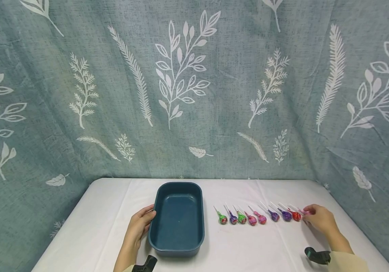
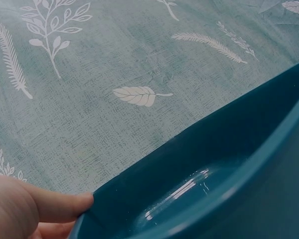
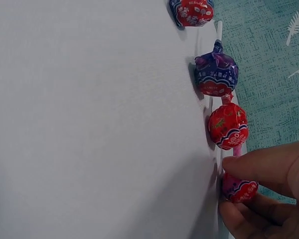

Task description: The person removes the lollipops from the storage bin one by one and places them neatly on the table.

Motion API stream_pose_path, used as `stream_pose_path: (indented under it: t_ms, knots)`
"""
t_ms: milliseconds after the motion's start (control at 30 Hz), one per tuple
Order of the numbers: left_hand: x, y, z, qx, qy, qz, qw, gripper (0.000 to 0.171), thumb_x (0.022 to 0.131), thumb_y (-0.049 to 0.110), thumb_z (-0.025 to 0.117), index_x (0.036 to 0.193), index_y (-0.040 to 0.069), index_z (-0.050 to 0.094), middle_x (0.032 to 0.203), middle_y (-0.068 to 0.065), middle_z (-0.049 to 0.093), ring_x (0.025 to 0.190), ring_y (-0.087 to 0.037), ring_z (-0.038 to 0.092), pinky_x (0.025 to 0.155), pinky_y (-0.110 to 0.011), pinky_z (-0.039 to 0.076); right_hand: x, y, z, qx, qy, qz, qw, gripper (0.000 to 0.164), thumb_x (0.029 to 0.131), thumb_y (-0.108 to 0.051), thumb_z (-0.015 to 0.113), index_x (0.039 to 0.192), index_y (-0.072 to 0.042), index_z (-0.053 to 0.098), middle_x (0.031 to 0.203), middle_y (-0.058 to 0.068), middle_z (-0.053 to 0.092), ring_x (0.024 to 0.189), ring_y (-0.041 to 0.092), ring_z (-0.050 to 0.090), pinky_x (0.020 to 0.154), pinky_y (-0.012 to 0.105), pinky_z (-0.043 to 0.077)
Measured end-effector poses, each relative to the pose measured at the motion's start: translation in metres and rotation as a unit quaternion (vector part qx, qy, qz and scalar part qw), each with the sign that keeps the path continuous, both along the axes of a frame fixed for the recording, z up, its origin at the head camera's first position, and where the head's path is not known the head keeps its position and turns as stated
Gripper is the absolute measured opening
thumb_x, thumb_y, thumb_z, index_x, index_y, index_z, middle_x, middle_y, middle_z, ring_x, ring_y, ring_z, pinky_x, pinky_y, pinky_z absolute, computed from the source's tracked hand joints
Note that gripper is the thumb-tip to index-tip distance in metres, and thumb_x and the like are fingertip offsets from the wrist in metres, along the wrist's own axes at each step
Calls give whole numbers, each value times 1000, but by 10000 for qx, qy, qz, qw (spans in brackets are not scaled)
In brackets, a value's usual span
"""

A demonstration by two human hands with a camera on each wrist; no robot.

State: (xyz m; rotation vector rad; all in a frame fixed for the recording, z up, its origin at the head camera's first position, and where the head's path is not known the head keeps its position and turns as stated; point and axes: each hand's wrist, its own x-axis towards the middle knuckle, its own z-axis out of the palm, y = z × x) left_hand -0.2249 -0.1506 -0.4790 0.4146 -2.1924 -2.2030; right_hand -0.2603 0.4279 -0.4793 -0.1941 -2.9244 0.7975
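Observation:
My left hand [image 1: 138,226] holds the left side of a dark blue rectangular tub [image 1: 176,251]. In the left wrist view the thumb [image 2: 65,206] lies at the tub's rim, with the other fingers partly hidden below it. At the right end of a row of wrapped lollipops, my right hand [image 1: 321,219] pinches a pink lollipop [image 3: 240,190] between thumb and fingers. Right beside that one lies a red lollipop [image 3: 229,125], followed by a purple lollipop [image 3: 217,74]. The tub's inside shows bare.
More lollipops in green, purple and pink, such as a green lollipop [image 1: 222,218], lie in the row right of the tub, sticks pointing away. A white cloth [image 1: 249,249] covers the table. Behind it hangs a leaf-patterned green curtain [image 1: 194,151].

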Motion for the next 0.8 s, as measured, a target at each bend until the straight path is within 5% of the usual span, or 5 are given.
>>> stream_pose_path:
  t_ms: [633,800]
  knots:
    - [0,-2,0,8,0,80,10000,45,91,16,65,130,-5,56,124,-22,61,104,-28,64,80,-31,53,2,-2,4,40,-54,168,9998,42,78,-10,71,109,14,57,98,30,61,94,48,56,80,60,43]
    - [3,-4,8,-471,275,27,9985,45,95,18,61,134,-3,53,128,-24,58,112,-33,60,89,-40,51,12,-1,14,273,367,480,9978,40,80,-9,69,110,15,57,104,36,59,97,54,53,79,62,42]
